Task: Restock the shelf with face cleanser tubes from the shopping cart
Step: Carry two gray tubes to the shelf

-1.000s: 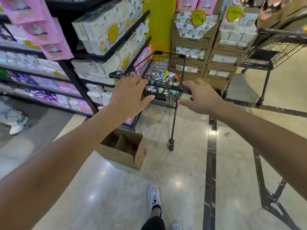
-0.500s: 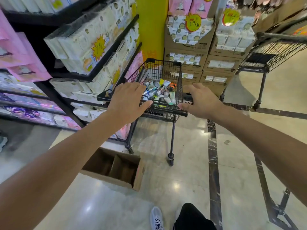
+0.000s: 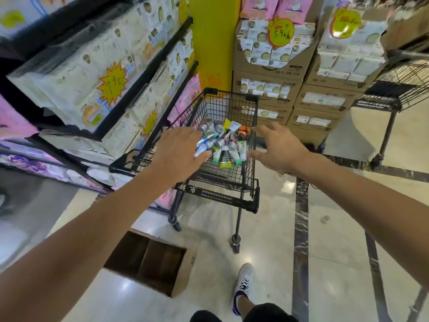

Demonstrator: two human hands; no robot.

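Cardboard box (image 3: 148, 263): brown, open-topped, split by a divider into two dark compartments; it lies on the glossy pale floor (image 3: 336, 240) just beside the cart's wheels and near the white sneaker (image 3: 243, 284).
Trip risk: judging by how near the box sits to the foot, a step toward the shelf could catch its edge.
Shopping cart (image 3: 218, 194): black wire mesh on thin metal legs, a printed handle bar on the near side; it stands against the shelf's lower corner.
Left hand (image 3: 178, 149): fingers loosely extended over the near-left part of the basket, holding nothing; whether the fingertips touch a tube I cannot tell.
Right hand (image 3: 278, 147): fingers spread and relaxed, holding nothing, above the cart's right rim.
Face cleanser tubes (image 3: 222, 142): a loose heap in the cart's basket, smooth plastic in silver, green, white, yellow and one with orange, lying crossed at all angles.
Grab risk: the tubes look slick and interlocked, so lifting one from the heap may drag neighbours out or let it slip; narrow ends could poke through the mesh.
Shelf (image 3: 144, 73): black metal frame to the left, tilted tiers packed with soft cream-wrapped packs and yellow starburst price tags.
Stacked cartons (image 3: 267, 75): brown corrugated boxes beyond the cart, cut open to show small packs.
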